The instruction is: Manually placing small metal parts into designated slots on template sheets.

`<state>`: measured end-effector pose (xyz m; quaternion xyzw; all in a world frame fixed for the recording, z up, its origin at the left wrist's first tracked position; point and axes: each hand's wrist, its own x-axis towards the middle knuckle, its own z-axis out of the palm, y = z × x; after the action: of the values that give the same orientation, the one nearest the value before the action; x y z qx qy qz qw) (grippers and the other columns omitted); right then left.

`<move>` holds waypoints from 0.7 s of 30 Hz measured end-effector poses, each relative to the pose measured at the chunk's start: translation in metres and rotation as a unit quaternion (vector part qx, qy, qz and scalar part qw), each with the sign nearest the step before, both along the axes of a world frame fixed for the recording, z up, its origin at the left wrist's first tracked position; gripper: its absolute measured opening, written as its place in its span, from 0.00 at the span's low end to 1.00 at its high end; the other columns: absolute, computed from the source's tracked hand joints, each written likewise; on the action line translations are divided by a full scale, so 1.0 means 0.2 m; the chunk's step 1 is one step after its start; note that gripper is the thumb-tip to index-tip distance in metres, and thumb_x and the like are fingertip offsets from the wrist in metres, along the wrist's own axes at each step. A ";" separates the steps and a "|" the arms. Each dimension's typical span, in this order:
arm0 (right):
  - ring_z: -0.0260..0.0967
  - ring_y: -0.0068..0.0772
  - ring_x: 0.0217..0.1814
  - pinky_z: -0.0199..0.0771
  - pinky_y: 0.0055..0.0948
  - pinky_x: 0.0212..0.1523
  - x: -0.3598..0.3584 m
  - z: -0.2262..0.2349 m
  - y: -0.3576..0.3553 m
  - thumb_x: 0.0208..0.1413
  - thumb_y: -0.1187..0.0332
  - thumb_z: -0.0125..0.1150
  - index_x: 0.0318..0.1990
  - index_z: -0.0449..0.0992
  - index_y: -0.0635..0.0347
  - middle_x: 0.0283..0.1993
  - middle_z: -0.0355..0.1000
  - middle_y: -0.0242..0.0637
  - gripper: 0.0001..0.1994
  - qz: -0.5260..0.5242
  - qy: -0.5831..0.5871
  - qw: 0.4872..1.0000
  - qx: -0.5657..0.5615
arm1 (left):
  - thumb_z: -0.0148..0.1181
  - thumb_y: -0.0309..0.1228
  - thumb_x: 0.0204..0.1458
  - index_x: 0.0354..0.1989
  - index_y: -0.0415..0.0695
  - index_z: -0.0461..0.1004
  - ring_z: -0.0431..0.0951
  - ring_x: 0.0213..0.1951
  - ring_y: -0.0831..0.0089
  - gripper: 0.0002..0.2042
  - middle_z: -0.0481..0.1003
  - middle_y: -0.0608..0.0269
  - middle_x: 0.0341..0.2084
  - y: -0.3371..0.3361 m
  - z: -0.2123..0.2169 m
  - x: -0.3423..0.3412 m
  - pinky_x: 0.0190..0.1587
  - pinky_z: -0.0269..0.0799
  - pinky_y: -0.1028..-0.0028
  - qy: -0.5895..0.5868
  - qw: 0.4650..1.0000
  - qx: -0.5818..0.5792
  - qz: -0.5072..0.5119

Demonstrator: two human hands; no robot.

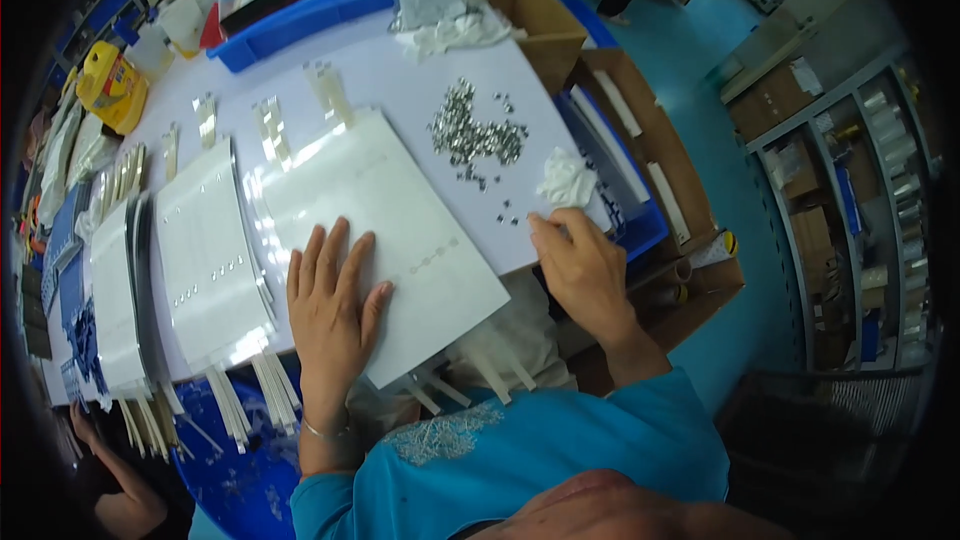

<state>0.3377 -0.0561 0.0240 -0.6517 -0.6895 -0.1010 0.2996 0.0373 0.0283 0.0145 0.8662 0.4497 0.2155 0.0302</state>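
Note:
My left hand (330, 305) lies flat, fingers spread, on a large white sheet (400, 210) covered by a clear film. A short row of small metal pieces (432, 258) is set into the sheet just right of that hand. My right hand (580, 260) rests at the table's near right edge, fingertips pinched near a few loose small metal parts (508, 218). Whether it holds one, I cannot tell. A heap of the same small metal parts (472, 132) lies on the white table (400, 70) beyond it.
More white sheets (205, 240) overlap to the left, with strips hanging off the front edge. A crumpled white cloth (565, 178) lies by my right hand. Blue trays (310, 15) and cardboard boxes (535, 15) stand at the back and right. Another person's arm (110, 480) shows lower left.

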 end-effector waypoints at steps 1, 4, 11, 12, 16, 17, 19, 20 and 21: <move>0.79 0.39 0.36 0.80 0.36 0.34 0.00 0.03 -0.01 0.61 0.73 0.73 0.51 0.86 0.61 0.44 0.76 0.37 0.12 -0.002 -0.007 1.000 -0.002 | 0.63 0.47 0.66 0.70 0.51 0.76 0.62 0.77 0.48 0.26 0.68 0.54 0.75 0.00 0.02 0.00 0.79 0.52 0.46 0.000 1.000 -0.003 0.002; 0.78 0.38 0.35 0.78 0.35 0.34 0.03 0.02 -0.02 0.61 0.73 0.73 0.53 0.87 0.60 0.44 0.76 0.37 0.13 -0.001 0.011 1.000 -0.008 | 0.61 0.46 0.67 0.70 0.52 0.76 0.62 0.78 0.49 0.26 0.68 0.56 0.75 0.02 0.03 0.02 0.79 0.52 0.48 0.008 1.000 -0.011 0.004; 0.74 0.30 0.36 0.75 0.29 0.36 0.06 -0.03 -0.03 0.65 0.74 0.71 0.58 0.86 0.59 0.47 0.76 0.37 0.15 0.031 0.111 0.993 -0.007 | 0.66 0.45 0.64 0.68 0.52 0.77 0.65 0.76 0.49 0.25 0.70 0.56 0.73 -0.01 -0.01 -0.02 0.78 0.56 0.46 -0.053 0.999 0.009 0.003; 0.72 0.27 0.35 0.74 0.26 0.35 0.05 -0.04 -0.03 0.66 0.74 0.70 0.58 0.86 0.59 0.49 0.76 0.37 0.15 0.046 0.118 0.992 -0.001 | 0.68 0.42 0.63 0.67 0.52 0.78 0.67 0.74 0.49 0.24 0.71 0.55 0.72 -0.02 -0.02 -0.04 0.77 0.58 0.46 -0.091 0.995 0.032 -0.005; 0.73 0.31 0.39 0.76 0.30 0.39 -0.07 0.04 0.00 0.65 0.74 0.71 0.58 0.86 0.60 0.53 0.77 0.39 0.15 0.085 0.155 0.984 -0.021 | 0.72 0.36 0.60 0.65 0.47 0.79 0.74 0.69 0.48 0.23 0.75 0.53 0.67 -0.18 0.04 -0.11 0.73 0.65 0.45 -0.134 0.991 0.011 -0.005; 0.75 0.36 0.44 0.78 0.33 0.44 -0.11 0.07 0.04 0.63 0.73 0.71 0.58 0.86 0.60 0.56 0.77 0.42 0.16 0.132 0.111 0.985 0.000 | 0.72 0.35 0.60 0.66 0.45 0.78 0.73 0.69 0.47 0.25 0.75 0.52 0.67 -0.22 0.02 -0.13 0.73 0.65 0.45 -0.155 0.988 0.006 -0.004; 0.76 0.40 0.50 0.79 0.36 0.49 -0.21 0.10 0.11 0.62 0.72 0.72 0.58 0.86 0.60 0.59 0.77 0.44 0.17 0.188 0.078 0.979 0.019 | 0.74 0.33 0.58 0.70 0.42 0.73 0.73 0.70 0.45 0.31 0.75 0.51 0.66 -0.27 0.00 -0.14 0.74 0.63 0.44 -0.191 0.981 -0.018 0.005; 0.75 0.46 0.56 0.79 0.40 0.54 -0.26 0.10 0.14 0.61 0.71 0.73 0.57 0.86 0.59 0.62 0.76 0.46 0.17 0.220 0.062 0.973 0.015 | 0.74 0.33 0.58 0.70 0.42 0.73 0.73 0.70 0.45 0.31 0.75 0.51 0.66 -0.27 -0.02 -0.15 0.74 0.63 0.44 -0.184 0.983 -0.020 0.014; 0.74 0.51 0.62 0.78 0.44 0.60 -0.31 0.10 0.16 0.59 0.70 0.73 0.57 0.87 0.59 0.64 0.76 0.47 0.18 0.251 0.046 0.967 0.010 | 0.74 0.33 0.57 0.72 0.41 0.69 0.72 0.70 0.45 0.34 0.75 0.51 0.67 -0.27 -0.04 -0.16 0.75 0.62 0.44 -0.185 0.982 -0.021 0.022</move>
<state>0.2765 -0.0244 0.0442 -0.4587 -0.8153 0.0000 0.3533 0.0057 -0.0264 0.0062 0.8008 0.4593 0.3632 0.1261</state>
